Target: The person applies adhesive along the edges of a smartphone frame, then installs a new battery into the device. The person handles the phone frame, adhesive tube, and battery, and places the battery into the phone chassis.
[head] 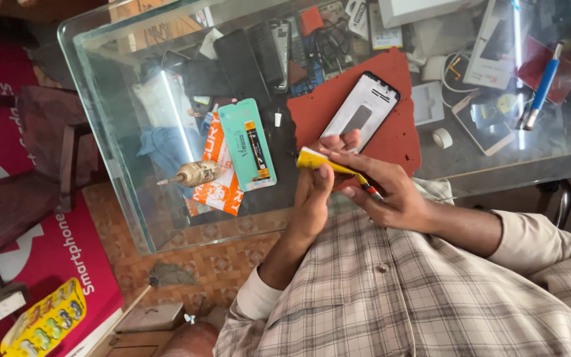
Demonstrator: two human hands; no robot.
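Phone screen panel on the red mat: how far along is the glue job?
Done: the phone screen panel lies flat on the red mat, apart from both hands. In hand: the left hand and right hand together grip a yellow glue tube in front of the mat. Left: no glue visible on the panel; the tube's tip is not touching it.

Glass-topped table (117,142), clear, thick greenish edge; a strip of light reflects off the top. Surface crowded at the far side. Red mat (401,129) lies on the glass near the front edge. Floor (216,261) below: orange-brown patterned tiles. Red banner (67,254) with white lettering spread on the floor beside the table. Dark wooden chair (41,142) stands just beside the table's end. Lighting even, daylight-like.
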